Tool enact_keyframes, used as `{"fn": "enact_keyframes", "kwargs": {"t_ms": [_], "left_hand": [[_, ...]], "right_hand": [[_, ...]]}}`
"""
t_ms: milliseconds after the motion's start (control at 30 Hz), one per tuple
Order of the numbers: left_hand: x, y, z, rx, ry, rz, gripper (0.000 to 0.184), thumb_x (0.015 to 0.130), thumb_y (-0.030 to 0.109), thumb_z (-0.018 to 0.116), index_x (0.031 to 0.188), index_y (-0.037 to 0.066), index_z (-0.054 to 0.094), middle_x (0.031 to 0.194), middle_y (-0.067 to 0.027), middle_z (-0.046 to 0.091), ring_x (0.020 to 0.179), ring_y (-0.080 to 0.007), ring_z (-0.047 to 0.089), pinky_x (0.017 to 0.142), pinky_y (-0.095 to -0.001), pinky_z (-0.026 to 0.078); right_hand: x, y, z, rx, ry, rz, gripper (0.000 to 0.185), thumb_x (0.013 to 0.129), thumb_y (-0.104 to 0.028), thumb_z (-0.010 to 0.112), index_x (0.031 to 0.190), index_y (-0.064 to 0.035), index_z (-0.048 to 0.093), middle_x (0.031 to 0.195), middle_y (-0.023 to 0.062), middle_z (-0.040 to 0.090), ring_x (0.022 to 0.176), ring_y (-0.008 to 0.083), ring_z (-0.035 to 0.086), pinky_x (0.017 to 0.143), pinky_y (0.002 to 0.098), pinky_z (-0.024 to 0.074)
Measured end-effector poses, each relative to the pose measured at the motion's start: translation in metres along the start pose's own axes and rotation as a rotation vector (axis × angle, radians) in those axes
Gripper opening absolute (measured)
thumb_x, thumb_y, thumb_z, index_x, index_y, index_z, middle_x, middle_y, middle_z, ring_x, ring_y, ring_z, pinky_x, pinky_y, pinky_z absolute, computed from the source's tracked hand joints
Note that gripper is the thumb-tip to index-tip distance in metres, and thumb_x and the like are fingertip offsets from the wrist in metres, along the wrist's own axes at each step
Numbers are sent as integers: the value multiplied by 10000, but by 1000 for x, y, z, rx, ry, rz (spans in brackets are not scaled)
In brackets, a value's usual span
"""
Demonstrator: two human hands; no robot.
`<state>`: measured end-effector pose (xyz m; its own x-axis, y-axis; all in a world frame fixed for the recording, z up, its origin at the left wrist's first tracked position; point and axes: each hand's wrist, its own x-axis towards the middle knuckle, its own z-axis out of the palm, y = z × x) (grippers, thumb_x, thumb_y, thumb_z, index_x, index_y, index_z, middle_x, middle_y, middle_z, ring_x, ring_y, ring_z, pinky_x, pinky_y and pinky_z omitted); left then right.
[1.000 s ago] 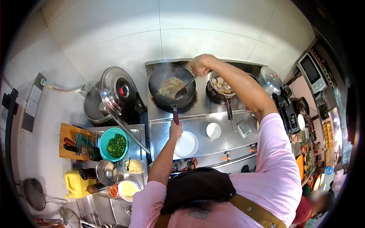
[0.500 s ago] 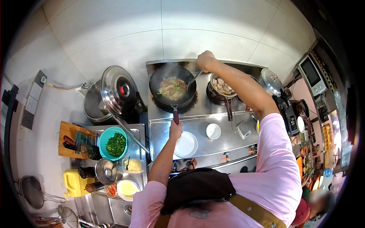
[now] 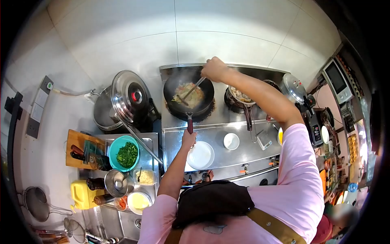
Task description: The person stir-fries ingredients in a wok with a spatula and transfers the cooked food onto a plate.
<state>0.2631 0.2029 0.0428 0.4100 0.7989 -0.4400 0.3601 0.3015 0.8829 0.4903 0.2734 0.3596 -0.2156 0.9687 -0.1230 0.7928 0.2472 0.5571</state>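
Note:
My left hand (image 3: 188,140) is closed round the dark red handle of a black wok (image 3: 168,94) on the left burner. Steaming shredded vegetables (image 3: 191,94) lie in the wok. Above its right rim, my right hand (image 3: 214,69) grips the upper end of a metal spatula (image 3: 199,83). The spatula slants down to the left, its head among the vegetables. Just right of my left hand is a white plate (image 3: 201,155), with a small white bowl (image 3: 231,141) farther right on the steel counter.
A pan of pale food pieces (image 3: 240,94) is on the right burner, partly behind my right arm. On the left are a lidded steel pot (image 3: 106,109), a teal bowl of greens (image 3: 126,153) and a yellow jug (image 3: 86,194). Another person (image 3: 325,229) is at the lower right.
My right hand has moved slightly left, and the spatula head has swept from the wok's right side to its lower middle through the vegetables. My left hand still holds the wok handle.

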Motion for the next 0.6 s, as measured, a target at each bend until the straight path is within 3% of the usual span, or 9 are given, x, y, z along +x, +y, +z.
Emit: {"fn": "enact_keyframes", "kwargs": {"t_ms": [133,233,333,367,467,533,600], "left_hand": [[-2,1,0,14,16,9,356,864,194,676,1106,23,478,691,-71,574,452,-154,549,372,-316,413],[-4,5,1,17,35,-1,369,859,198,679,1116,23,481,694,-77,581,456,-156,553,374,-316,416],[-5,2,1,11,38,1,373,853,201,685,1115,22,488,699,-81,588,460,-158,558,378,-318,420],[-6,3,2,1,33,1,372,851,201,686,1112,21,491,701,-80,590,461,-159,560,381,-319,422],[0,0,2,13,29,12,366,848,203,690,1103,20,501,696,-76,591,464,-163,567,387,-325,429],[0,-3,2,25,35,6,362,844,201,693,1095,20,504,690,-73,589,464,-164,570,390,-327,432],[0,0,2,25,44,-7,358,839,197,697,1085,20,506,684,-71,588,462,-165,572,393,-329,436]], "right_hand": [[31,-29,0,-68,114,-125,112,827,-170,649,786,-178,753,880,17,740,875,229,714,626,389,516],[52,-60,2,-8,80,-32,126,843,-183,646,831,-182,771,909,20,747,880,222,712,607,392,506],[55,-61,7,114,-124,144,147,847,-196,664,937,-178,778,983,51,746,937,230,707,647,415,527],[56,-54,17,194,-140,223,205,840,-174,672,1022,-153,765,1064,84,733,958,255,708,712,419,550],[21,-31,35,417,-177,405,243,828,-129,651,1050,-119,748,1104,112,718,996,290,700,770,425,562],[-5,-23,56,552,-348,487,253,841,-114,597,1049,-84,737,1096,156,710,994,327,692,796,444,558],[-44,-33,80,609,-252,502,254,841,-143,591,1044,-58,718,994,186,712,937,379,686,782,477,556]]}}
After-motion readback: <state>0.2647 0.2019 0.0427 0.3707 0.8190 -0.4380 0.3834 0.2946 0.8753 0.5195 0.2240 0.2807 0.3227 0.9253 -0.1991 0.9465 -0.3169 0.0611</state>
